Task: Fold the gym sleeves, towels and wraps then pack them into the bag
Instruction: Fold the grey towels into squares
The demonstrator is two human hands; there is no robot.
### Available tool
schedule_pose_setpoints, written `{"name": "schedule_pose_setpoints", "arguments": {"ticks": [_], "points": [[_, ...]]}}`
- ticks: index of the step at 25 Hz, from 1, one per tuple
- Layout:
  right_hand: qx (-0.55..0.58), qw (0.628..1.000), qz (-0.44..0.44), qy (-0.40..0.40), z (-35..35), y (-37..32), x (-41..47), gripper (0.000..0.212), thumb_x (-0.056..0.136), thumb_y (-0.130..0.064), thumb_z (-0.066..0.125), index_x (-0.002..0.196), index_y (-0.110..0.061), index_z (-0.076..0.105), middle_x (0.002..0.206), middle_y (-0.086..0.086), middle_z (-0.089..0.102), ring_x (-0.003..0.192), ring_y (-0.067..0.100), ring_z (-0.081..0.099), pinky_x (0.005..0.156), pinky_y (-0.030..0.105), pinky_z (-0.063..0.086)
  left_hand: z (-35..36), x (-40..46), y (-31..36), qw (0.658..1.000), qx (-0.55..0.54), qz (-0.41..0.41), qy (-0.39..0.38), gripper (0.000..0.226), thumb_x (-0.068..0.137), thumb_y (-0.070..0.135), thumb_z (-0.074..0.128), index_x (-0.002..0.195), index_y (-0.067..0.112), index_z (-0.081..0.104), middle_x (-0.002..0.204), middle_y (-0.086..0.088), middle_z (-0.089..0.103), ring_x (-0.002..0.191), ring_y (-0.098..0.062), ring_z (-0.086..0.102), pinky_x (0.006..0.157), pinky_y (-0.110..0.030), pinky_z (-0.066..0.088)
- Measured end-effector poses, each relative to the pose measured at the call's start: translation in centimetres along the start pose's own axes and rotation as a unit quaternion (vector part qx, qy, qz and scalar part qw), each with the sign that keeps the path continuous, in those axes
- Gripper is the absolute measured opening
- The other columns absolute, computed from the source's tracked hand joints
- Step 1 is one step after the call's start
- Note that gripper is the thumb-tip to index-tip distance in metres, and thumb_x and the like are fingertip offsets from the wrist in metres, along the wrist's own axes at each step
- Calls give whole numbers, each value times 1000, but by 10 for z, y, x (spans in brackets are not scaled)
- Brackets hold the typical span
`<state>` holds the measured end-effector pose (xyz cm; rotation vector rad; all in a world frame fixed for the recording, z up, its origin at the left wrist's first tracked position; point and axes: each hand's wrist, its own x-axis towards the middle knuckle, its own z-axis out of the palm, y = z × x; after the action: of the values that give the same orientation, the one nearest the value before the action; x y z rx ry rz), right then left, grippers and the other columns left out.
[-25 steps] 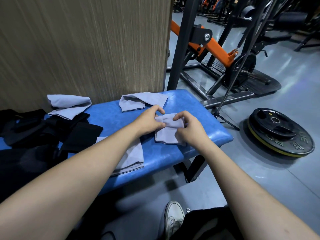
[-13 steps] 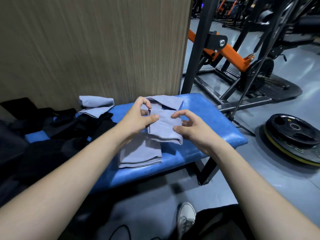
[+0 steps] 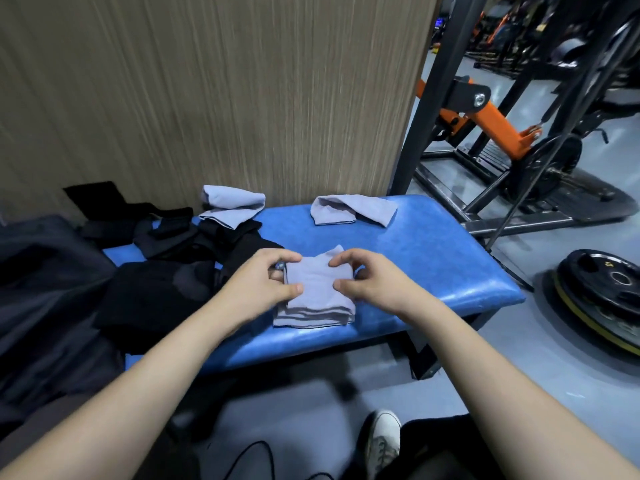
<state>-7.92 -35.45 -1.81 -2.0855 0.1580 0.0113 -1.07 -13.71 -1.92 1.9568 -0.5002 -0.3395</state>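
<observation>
A folded grey towel (image 3: 317,282) lies on top of a small stack of folded grey towels (image 3: 311,315) on the blue bench (image 3: 433,268). My left hand (image 3: 258,284) grips the top towel's left edge, thumb on the cloth. My right hand (image 3: 372,282) pinches its right edge between thumb and fingertips. Two loosely bunched grey towels lie farther back, one at the wall (image 3: 232,206) and one mid-bench (image 3: 353,209). A heap of black sleeves and wraps (image 3: 180,258) covers the bench's left part. A dark bag (image 3: 45,306) sits at the far left.
A wood-grain panel (image 3: 225,91) stands right behind the bench. To the right are a black and orange machine frame (image 3: 485,112) and weight plates (image 3: 602,299) on the grey floor. My white shoe (image 3: 381,441) is below the bench's front edge.
Both hands carried the folded towel from the bench's right end to the left and lowered it onto the folded grey stack. The view has swung left with them.
</observation>
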Motion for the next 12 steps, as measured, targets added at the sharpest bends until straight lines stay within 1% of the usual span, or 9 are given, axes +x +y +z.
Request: {"name": "schedule_pose_setpoints", "arguments": {"ticks": [1, 2, 3, 5, 6, 9, 10, 11, 12], "points": [[-63, 998, -2, -8, 0, 4, 2, 28, 85, -15, 74, 110, -23, 66, 80, -4, 54, 55, 0, 49, 58, 13, 40, 3, 1, -4, 1000, 29, 4, -2, 43, 78, 2, 80, 116, 17, 67, 133, -3, 50, 77, -9, 61, 78, -22, 56], [-113, 993, -6, -20, 1, 7, 5, 30, 84, -17, 75, 112, -24, 66, 82, -4, 53, 58, 0, 48, 58, 12, 39, 5, 3, -8, 999, 49, 7, -6, 44, 79, 2, 79, 120, 12, 65, 135, -3, 46, 74, -8, 59, 73, -15, 53], [-142, 989, -9, -35, 0, 10, 6, 31, 84, -19, 75, 113, -26, 65, 87, -1, 53, 61, 1, 47, 60, 11, 39, 7, 5, -10, 998, 60, 9, -10, 45, 81, 2, 78, 123, 8, 64, 136, -2, 44, 72, -7, 57, 70, -12, 51], [-154, 987, -14, -52, 0, 11, 8, 33, 83, -23, 76, 112, -30, 64, 95, 1, 51, 67, 2, 47, 62, 10, 38, 7, 6, -13, 997, 70, 17, -6, 43, 82, 3, 76, 124, 7, 64, 136, -1, 44, 72, -6, 55, 70, -11, 49], [-147, 988, -17, -54, 0, 10, 8, 32, 83, -23, 77, 112, -31, 64, 94, 0, 50, 66, 1, 47, 63, 10, 38, 6, 6, -13, 997, 70, 22, -1, 42, 83, 2, 75, 124, 8, 64, 136, 0, 44, 73, -6, 55, 70, -11, 49], [-112, 993, -18, -36, 0, 7, 8, 31, 84, -21, 77, 112, -26, 66, 77, -8, 46, 57, -1, 45, 58, 11, 37, 4, 7, -12, 998, 38, 38, 21, 39, 85, -6, 69, 121, 7, 66, 132, 0, 47, 69, -1, 53, 68, -10, 49], [-114, 993, -21, -32, 1, 7, 9, 31, 84, -21, 77, 112, -27, 66, 74, -9, 45, 57, -1, 45, 57, 11, 36, 4, 7, -12, 998, 32, 43, 31, 38, 85, -7, 67, 120, 8, 67, 130, 0, 49, 67, 1, 53, 68, -9, 48], [-128, 991, -26, -35, 2, 7, 9, 32, 84, -23, 77, 113, -28, 65, 77, -9, 46, 60, -1, 46, 59, 10, 36, 3, 6, -13, 997, 36, 48, 42, 36, 85, -7, 67, 118, 10, 67, 128, 0, 50, 68, 2, 53, 70, -9, 48], [-147, 988, -31, -44, 4, 8, 9, 34, 84, -25, 77, 115, -31, 64, 84, -8, 48, 65, -1, 48, 64, 10, 36, 3, 5, -15, 996, 57, 54, 51, 34, 86, -3, 66, 117, 12, 68, 127, 1, 50, 73, 2, 53, 74, -10, 47]]}}
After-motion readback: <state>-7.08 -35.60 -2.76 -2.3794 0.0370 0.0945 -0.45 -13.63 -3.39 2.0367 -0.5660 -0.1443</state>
